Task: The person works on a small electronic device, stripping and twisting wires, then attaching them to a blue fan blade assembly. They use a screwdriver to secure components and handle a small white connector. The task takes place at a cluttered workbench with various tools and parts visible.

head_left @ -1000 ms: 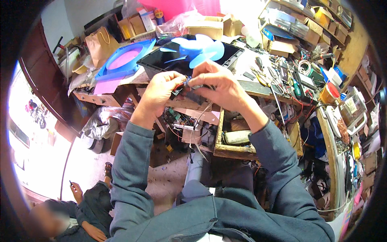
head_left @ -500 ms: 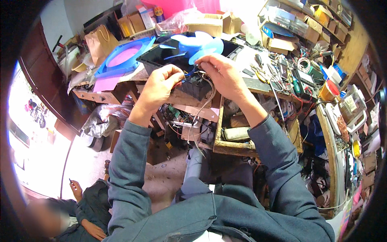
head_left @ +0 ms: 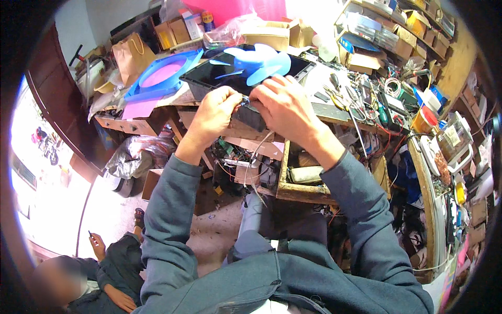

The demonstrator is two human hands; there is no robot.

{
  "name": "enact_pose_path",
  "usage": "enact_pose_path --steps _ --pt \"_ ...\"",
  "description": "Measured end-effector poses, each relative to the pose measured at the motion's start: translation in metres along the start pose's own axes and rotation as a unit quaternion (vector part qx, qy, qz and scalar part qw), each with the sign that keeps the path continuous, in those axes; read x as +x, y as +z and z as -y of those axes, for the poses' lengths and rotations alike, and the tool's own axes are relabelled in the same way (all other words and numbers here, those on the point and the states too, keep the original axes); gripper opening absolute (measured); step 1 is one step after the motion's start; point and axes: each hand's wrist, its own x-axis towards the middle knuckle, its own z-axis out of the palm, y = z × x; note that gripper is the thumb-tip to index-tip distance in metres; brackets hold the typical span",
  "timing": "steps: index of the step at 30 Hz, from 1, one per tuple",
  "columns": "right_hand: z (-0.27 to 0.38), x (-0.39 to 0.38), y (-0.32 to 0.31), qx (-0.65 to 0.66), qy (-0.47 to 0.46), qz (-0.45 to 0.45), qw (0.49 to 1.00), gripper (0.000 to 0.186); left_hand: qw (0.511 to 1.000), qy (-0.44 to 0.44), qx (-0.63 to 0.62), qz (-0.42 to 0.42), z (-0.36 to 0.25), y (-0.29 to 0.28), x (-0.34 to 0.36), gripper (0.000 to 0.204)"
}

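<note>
Small dark boxy part, hard w/ matte faces, is sitting between both hands just above bench front edge; thin pale wires are hanging from it. Long axis is running roughly left-right, slightly down to the right; which end is front, can't tell. Left hand is pinching its left end, fingers curled tight on it. Right hand is gripping right end from above, fingers bent over the top.

Just behind: blue plastic fan blade, smooth, rounded lobes, lying on black rectangular tray. Blue ring-shaped guard is lying further left. Worn wooden bench is carrying tools, cable coils, cardboard boxes; shelves at far right. Open wooden drawer below. Another person is sitting on the concrete floor, lower left.
</note>
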Motion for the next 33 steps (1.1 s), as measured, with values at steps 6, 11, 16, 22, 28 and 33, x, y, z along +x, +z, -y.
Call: enact_pose_path --steps 6,11,16,22,28,33 --pt "0.036 -0.023 0.008 0.242 0.237 -0.036 0.94 0.012 0.998 -0.023 -0.059 -0.019 0.001 0.012 -0.003 0.022" --pt "0.036 -0.025 0.01 0.246 0.213 -0.037 0.945 0.012 0.995 -0.044 -0.082 -0.039 -0.007 0.011 -0.006 0.016" --pt "0.03 -0.018 -0.001 0.29 0.214 0.013 0.933 0.011 0.996 -0.05 -0.065 0.015 -0.009 0.007 -0.01 0.014" --pt "-0.004 -0.004 0.006 0.184 0.138 -0.052 0.972 0.012 1.0 0.002 0.026 0.008 0.005 0.0 -0.007 0.01" --pt "-0.001 -0.003 0.002 0.102 0.136 0.059 0.984 0.019 1.0 -0.019 -0.011 0.001 -0.002 0.002 -0.006 0.006" --pt "0.008 0.0 0.008 0.082 0.153 0.057 0.983 0.024 0.996 0.089 0.023 0.003 0.002 0.006 -0.006 0.003"
